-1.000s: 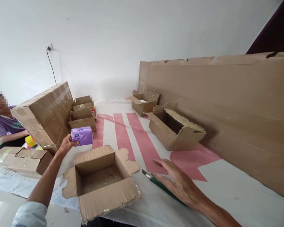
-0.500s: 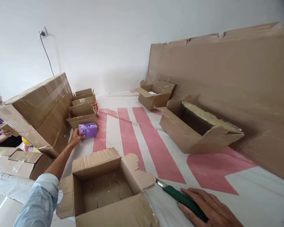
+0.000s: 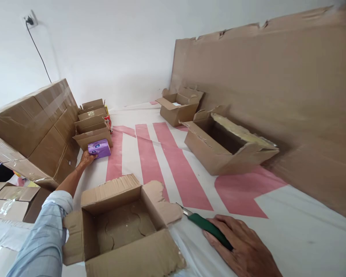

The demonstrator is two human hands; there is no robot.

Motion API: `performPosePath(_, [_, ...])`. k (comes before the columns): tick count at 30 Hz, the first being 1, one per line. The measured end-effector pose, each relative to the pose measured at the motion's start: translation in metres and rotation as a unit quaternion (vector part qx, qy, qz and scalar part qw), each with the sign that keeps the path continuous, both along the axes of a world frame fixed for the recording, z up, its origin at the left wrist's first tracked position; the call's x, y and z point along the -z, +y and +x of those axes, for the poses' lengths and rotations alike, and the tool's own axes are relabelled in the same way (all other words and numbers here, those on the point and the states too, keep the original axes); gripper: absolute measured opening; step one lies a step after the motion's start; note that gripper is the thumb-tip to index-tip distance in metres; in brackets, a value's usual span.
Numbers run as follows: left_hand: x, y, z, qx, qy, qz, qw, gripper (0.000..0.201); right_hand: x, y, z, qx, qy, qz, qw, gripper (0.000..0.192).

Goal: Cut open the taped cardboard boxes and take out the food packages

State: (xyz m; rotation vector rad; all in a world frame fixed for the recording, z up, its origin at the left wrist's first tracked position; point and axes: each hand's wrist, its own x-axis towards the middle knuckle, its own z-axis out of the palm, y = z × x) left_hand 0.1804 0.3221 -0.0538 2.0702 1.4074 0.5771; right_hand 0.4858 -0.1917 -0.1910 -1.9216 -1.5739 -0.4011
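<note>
Where gripped, glossy purple packet (image 3: 99, 148)

An open cardboard box (image 3: 121, 227) sits right in front of me, flaps torn and spread. At one o'clock a second open box (image 3: 227, 148) lies along the tall cardboard sheet (image 3: 276, 100), with a smaller open box (image 3: 179, 107) at twelve beyond it. At ten o'clock big taped cartons (image 3: 31, 127) are stacked, small open boxes (image 3: 90, 123) lined up beside them. Pink stripes (image 3: 173, 165) cross the white sheet (image 3: 305, 238) underneath.

left hand (image 3: 86, 158) gripping purple pack (image 3: 99, 148), right hand (image 3: 242, 246) on cutter (image 3: 209, 229)
</note>
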Motion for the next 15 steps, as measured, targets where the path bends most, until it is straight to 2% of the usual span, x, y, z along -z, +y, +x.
performPosePath(3, [-0.032, -0.012, -0.004, -0.039, 0.067, 0.002, 0.997, 0.038, -0.007, 0.003, -0.004, 0.003, -0.001, 0.001, 1.0, 0.03])
performPosePath(5, [-0.061, -0.029, -0.01, -0.048, 0.091, 0.019, 0.994, 0.036, -0.011, 0.004, -0.007, 0.003, 0.0, -0.002, 1.0, 0.031])
performPosePath(7, [-0.095, -0.057, -0.021, -0.041, 0.1, 0.045, 0.993, 0.032, -0.013, 0.004, -0.009, 0.004, 0.002, 0.0, 1.0, 0.032])
performPosePath(8, [-0.112, -0.078, -0.028, -0.028, 0.098, 0.058, 0.993, 0.028, -0.014, 0.004, -0.009, 0.004, 0.006, 0.001, 1.0, 0.033])
performPosePath(10, [-0.139, -0.134, -0.042, 0.019, 0.083, 0.077, 0.993, 0.027, -0.014, 0.005, -0.011, 0.003, 0.017, 0.002, 1.0, 0.034])
performPosePath(11, [-0.147, -0.169, -0.049, 0.084, 0.044, 0.07, 0.993, 0.031, -0.014, 0.005, -0.011, 0.002, 0.024, 0.002, 1.0, 0.035])
performPosePath(13, [-0.148, -0.243, -0.061, 0.211, 0.009, -0.001, 0.977, 0.04, -0.013, 0.007, -0.012, -0.001, 0.032, 0.007, 0.999, 0.036])
performPosePath(14, [-0.141, -0.278, -0.065, 0.245, 0.014, -0.014, 0.969, 0.051, -0.012, 0.008, -0.013, 0.0, 0.034, 0.011, 0.999, 0.036])
performPosePath(15, [-0.13, -0.308, -0.067, 0.257, 0.032, 0.007, 0.966, 0.065, -0.012, 0.008, -0.013, 0.002, 0.037, 0.014, 0.999, 0.036])
